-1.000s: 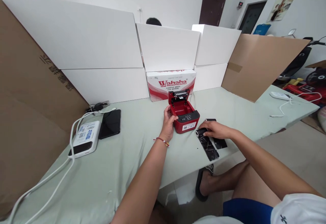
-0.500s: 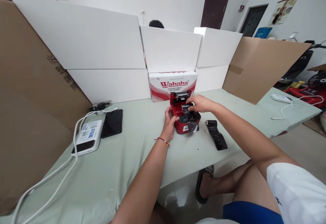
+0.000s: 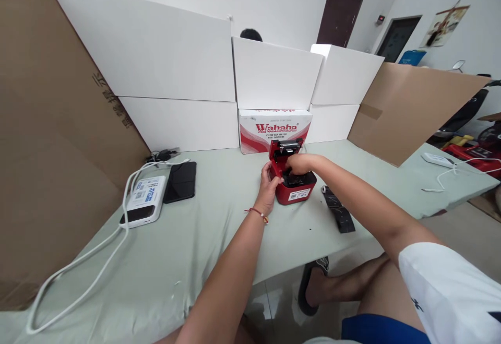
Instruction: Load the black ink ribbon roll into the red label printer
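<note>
One red boxy plastic device [image 3: 285,193] sits on the pale green cloth-covered table [image 3: 219,218], hinged lid [image 3: 286,149] up. Left hand [image 3: 269,193] grips its left side. Right hand [image 3: 300,164] comes in from the right, fingers down in the compartment [image 3: 277,166]; can't tell if they're closed on anything. Glossy black film roll [image 3: 340,212] lies right of the device, apart, long axis slanting near-right; right arm nearer.
</note>
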Tool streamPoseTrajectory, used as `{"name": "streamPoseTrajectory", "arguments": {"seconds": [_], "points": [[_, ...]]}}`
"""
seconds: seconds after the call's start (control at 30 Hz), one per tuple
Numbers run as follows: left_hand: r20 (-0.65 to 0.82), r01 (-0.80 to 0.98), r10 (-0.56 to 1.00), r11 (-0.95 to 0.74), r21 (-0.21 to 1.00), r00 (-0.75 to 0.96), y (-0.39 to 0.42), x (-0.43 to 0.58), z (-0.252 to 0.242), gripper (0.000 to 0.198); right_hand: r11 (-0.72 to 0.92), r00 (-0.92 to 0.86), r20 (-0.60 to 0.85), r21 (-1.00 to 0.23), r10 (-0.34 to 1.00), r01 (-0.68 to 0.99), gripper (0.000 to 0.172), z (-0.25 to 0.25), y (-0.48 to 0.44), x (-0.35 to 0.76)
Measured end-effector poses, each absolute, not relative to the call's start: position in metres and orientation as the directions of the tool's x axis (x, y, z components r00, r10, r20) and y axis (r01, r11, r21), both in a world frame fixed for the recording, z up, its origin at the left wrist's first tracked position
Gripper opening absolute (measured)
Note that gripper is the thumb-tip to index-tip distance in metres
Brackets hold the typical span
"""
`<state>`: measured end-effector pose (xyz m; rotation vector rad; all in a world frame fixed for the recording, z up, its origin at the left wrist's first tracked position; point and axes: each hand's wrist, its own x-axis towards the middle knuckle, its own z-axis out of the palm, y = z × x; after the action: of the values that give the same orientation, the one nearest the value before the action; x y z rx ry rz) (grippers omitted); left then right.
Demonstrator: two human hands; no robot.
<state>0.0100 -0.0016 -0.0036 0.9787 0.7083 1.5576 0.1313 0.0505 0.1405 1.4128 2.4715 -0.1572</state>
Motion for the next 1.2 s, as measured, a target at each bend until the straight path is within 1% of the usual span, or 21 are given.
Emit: {"name": "streamPoseTrajectory", "arguments": {"seconds": [0.07,0.1,0.17,0.23,0.27,0.3,0.4,0.47,0.5,0.57,0.6,0.63,0.7,0.77,0.83,0.9,1.0,1.1,1.13,1.2], "points": [[0.218,-0.469,0.975,-0.213,0.857,-0.046,-0.001,0.011,-0.005,0.069,0.522,-0.508,-0.210,0.013,0.835,0.853,0.026,0.152,0.042,0.136],[0.221,-0.462,0.974,-0.216,0.860,-0.045,0.000,0.011,-0.006,0.070,0.519,-0.514,-0.135,-0.005,0.847,0.855,0.030,0.159,0.039,0.139],[0.233,-0.445,0.971,-0.230,0.866,-0.048,0.001,0.011,-0.007,0.071,0.491,-0.484,0.111,-0.050,0.868,0.870,0.039,0.170,0.035,0.144],[0.252,-0.418,0.966,-0.253,0.873,-0.057,0.002,0.011,-0.008,0.071,0.465,-0.400,0.375,-0.099,0.837,0.880,0.041,0.174,0.038,0.148],[0.263,-0.398,0.963,-0.267,0.878,-0.066,0.001,0.011,-0.007,0.070,0.457,-0.360,0.456,-0.119,0.814,0.882,0.042,0.172,0.041,0.150],[0.274,-0.372,0.958,-0.283,0.884,-0.079,0.000,0.010,-0.006,0.069,0.453,-0.339,0.489,-0.133,0.804,0.881,0.044,0.169,0.045,0.152],[0.314,-0.279,0.939,-0.341,0.898,-0.139,-0.011,0.008,0.001,0.062,0.457,-0.363,0.413,-0.153,0.835,0.876,0.044,0.153,0.057,0.159],[0.420,-0.151,0.892,-0.444,0.883,-0.164,-0.022,0.008,0.008,0.057,0.471,-0.388,0.370,-0.169,0.844,0.866,0.040,0.142,0.060,0.164],[0.512,-0.046,0.846,-0.523,0.851,-0.148,-0.028,0.010,0.011,0.054,0.480,-0.398,0.360,-0.177,0.844,0.859,0.039,0.139,0.060,0.167],[0.671,0.145,0.740,-0.660,0.737,-0.041,-0.038,0.014,0.016,0.044,0.487,-0.403,0.353,-0.195,0.845,0.851,0.039,0.135,0.057,0.171],[0.716,0.217,0.697,-0.704,0.676,0.030,-0.042,0.017,0.017,0.038,0.484,-0.398,0.349,-0.205,0.848,0.851,0.039,0.135,0.055,0.173],[0.734,0.263,0.673,-0.727,0.634,0.091,-0.044,0.020,0.017,0.032,0.475,-0.389,0.343,-0.217,0.855,0.853,0.041,0.135,0.053,0.174],[0.732,0.325,0.659,-0.739,0.589,0.173,-0.046,0.025,0.016,0.024,0.448,-0.363,0.324,-0.244,0.874,0.860,0.049,0.137,0.047,0.175],[0.724,0.360,0.659,-0.738,0.571,0.204,-0.047,0.027,0.012,0.023,0.430,-0.345,0.309,-0.271,0.886,0.861,0.057,0.139,0.039,0.176],[0.729,0.373,0.646,-0.749,0.549,0.225,-0.047,0.026,0.010,0.024,0.435,-0.347,0.304,-0.299,0.887,0.850,0.062,0.138,0.029,0.179],[0.747,0.381,0.619,-0.769,0.513,0.242,-0.050,0.025,0.007,0.024,0.452,-0.361,0.302,-0.331,0.883,0.829,0.063,0.134,0.018,0.183],[0.772,0.395,0.589,-0.786,0.476,0.239,-0.054,0.025,0.006,0.023,0.468,-0.375,0.295,-0.383,0.879,0.797,0.059,0.123,0.004,0.193],[0.758,0.367,0.608,-0.778,0.510,0.237,-0.055,0.026,0.006,0.019,0.472,-0.384,0.278,-0.427,0.880,0.772,0.056,0.106,-0.004,0.202],[0.756,0.357,0.619,-0.769,0.530,0.213,-0.054,0.026,0.007,0.018,0.470,-0.382,0.275,-0.454,0.882,0.757,0.055,0.100,-0.006,0.204],[0.764,0.354,0.638,-0.739,0.573,0.094,-0.050,0.021,0.011,0.019,0.465,-0.371,0.281,-0.533,0.885,0.707,0.054,0.088,-0.008,0.209]]}}
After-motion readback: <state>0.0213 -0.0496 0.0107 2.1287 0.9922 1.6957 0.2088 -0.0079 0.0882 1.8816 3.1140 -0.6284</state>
